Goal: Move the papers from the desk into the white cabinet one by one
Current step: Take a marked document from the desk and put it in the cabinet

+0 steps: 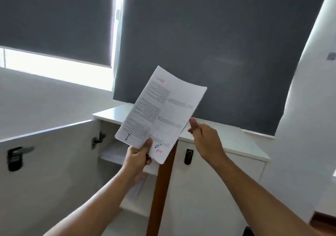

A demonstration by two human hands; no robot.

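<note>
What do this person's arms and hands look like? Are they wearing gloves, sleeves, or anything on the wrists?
Both arms come up from the bottom of the picture and are bare for as far as they show: no sleeves in view. The left hand and the right hand are bare too, with no gloves. No watch, bracelet or ring shows on either. The picture is a little soft, so very small details cannot be ruled out.

A few white printed paper sheets, fanned and tilted, are held up before the low white cabinet, whose left door stands open.
</note>
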